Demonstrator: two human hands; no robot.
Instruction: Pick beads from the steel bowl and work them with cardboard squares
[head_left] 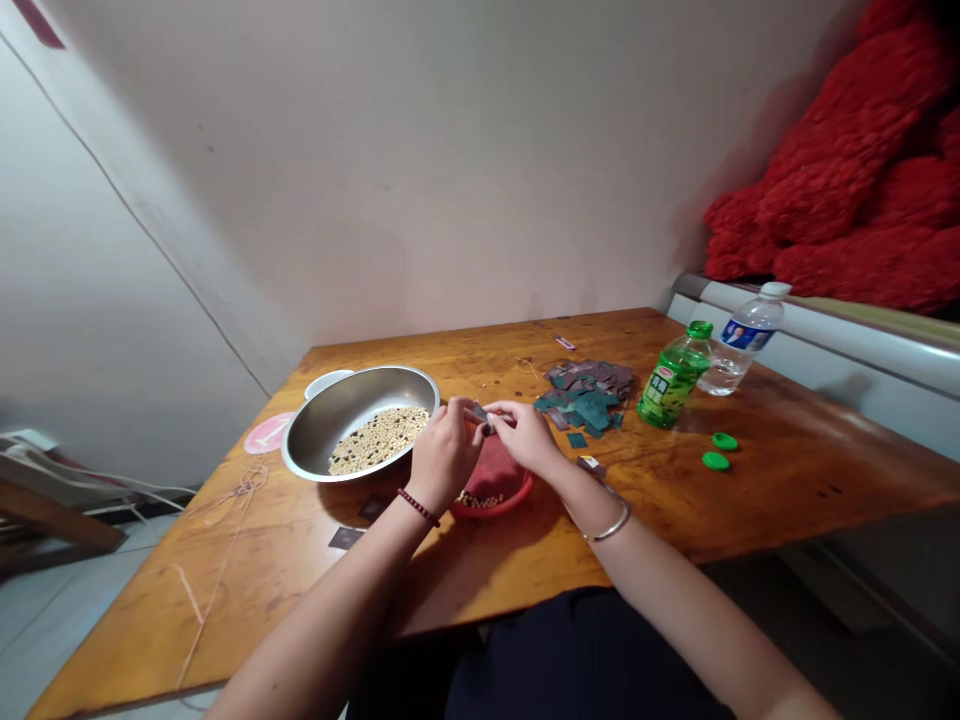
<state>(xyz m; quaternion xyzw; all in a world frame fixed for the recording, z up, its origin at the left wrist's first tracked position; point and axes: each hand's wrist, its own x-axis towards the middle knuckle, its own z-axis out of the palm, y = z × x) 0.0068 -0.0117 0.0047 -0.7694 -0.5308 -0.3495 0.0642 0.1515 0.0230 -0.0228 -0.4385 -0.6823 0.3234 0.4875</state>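
Above a red plastic basket (496, 470), my left hand (448, 440) and my right hand (523, 432) meet, fingers closed in a pinch. Between the fingertips is a small dark flat piece (480, 412), possibly fabric; fingers partly hide it. Yellowish beans (480, 498) lie at the basket's near side. Left of my hands, a steel bowl (311, 425) holds yellowish beans mixed with dark ones. A pile of small green and brown-purple squares (592, 395) lies to the right, beyond my right hand.
A green drink bottle (664, 390) and a clear water bottle (739, 345) stand at the right, near two green lids (716, 461). Loose string (244, 490) and a pink round disc (266, 434) lie on the left of the wooden table (300, 610). Red plush material (847, 200) sits at the right.
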